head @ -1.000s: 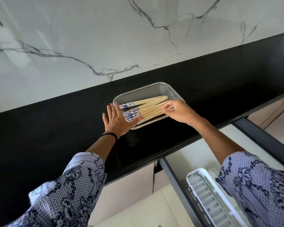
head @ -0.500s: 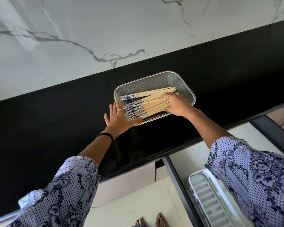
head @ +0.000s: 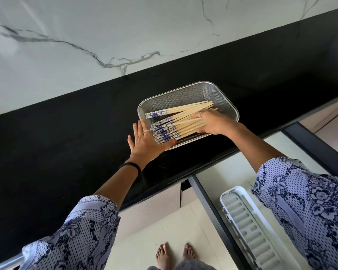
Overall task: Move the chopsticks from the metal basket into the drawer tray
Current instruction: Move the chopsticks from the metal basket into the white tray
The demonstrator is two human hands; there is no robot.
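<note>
Wooden chopsticks seemingly under right fingers

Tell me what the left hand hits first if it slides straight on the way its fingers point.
Likely nothing soon: the left hand points up-left beside the metal basket, over bare black counter, toward the marble wall. Depth is unclear.

Home kitchen: black countertop, marble backsplash, open drawer.
</note>
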